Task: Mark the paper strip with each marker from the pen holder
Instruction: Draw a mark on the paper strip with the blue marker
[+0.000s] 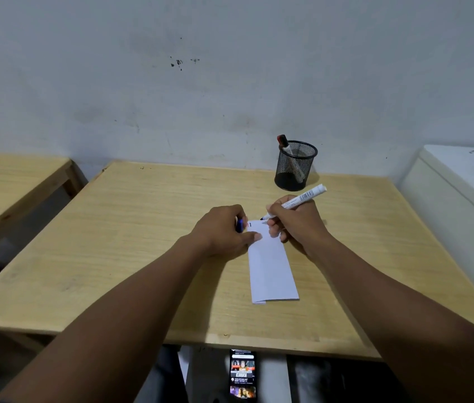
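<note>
A folded white paper strip (pixel 272 269) lies lengthwise on the wooden table (pixel 131 245). My right hand (pixel 296 225) grips an uncapped white marker (pixel 302 199), its dark tip just above the strip's far end, where short red and blue marks show. My left hand (pixel 224 231) rests on the strip's far left corner with its thumb on the paper, and it holds a blue cap (pixel 240 226) in its curled fingers. A black mesh pen holder (pixel 295 167) stands at the table's far edge with a red-capped marker (pixel 284 144) leaning inside.
A second wooden table (pixel 6 181) stands to the left across a gap. A white cabinet (pixel 462 199) sits close to the right edge. A lit phone (pixel 243 375) lies below the table's near edge. The wall runs right behind the pen holder.
</note>
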